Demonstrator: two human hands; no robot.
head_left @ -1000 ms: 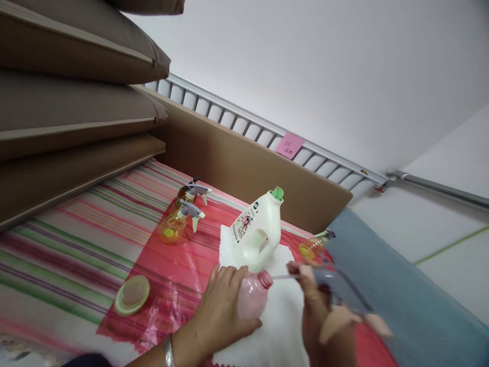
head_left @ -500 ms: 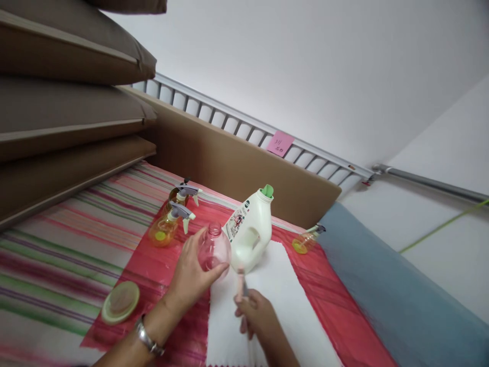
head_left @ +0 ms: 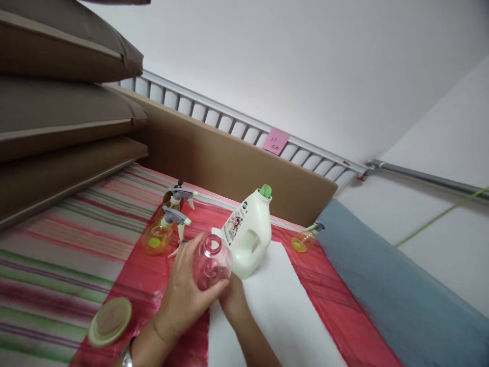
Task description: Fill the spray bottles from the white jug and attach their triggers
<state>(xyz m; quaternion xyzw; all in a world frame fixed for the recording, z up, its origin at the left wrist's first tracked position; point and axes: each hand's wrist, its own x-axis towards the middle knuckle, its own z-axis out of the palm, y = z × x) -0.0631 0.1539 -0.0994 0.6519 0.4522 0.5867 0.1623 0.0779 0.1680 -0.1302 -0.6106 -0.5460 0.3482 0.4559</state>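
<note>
My left hand [head_left: 187, 285] is wrapped around a clear pink round bottle [head_left: 212, 262] with an open neck, tilted so its mouth faces me. My right hand [head_left: 231, 295] reaches behind the bottle and my left hand; its fingers are hidden. A small pale-pink and grey piece [head_left: 177, 251] pokes out left of my left fingers; I cannot tell what holds it. Just behind the bottle stands a large white jug [head_left: 254, 229] with a green spout insert, on a white cloth [head_left: 275, 300].
Two spray bottles with yellow liquid, one a nearer spray bottle [head_left: 156, 238], stand at the left. Another spray bottle [head_left: 303, 240] is at the right. A round pale lid [head_left: 110, 322] lies on the red sheet [head_left: 145, 285]. Stacked cushions [head_left: 69, 107] rise at the left.
My right hand has moved left, from in front of the jug to behind the bottle, and the slim pinkish-grey piece it held is largely hidden. The bottle has tipped towards me.
</note>
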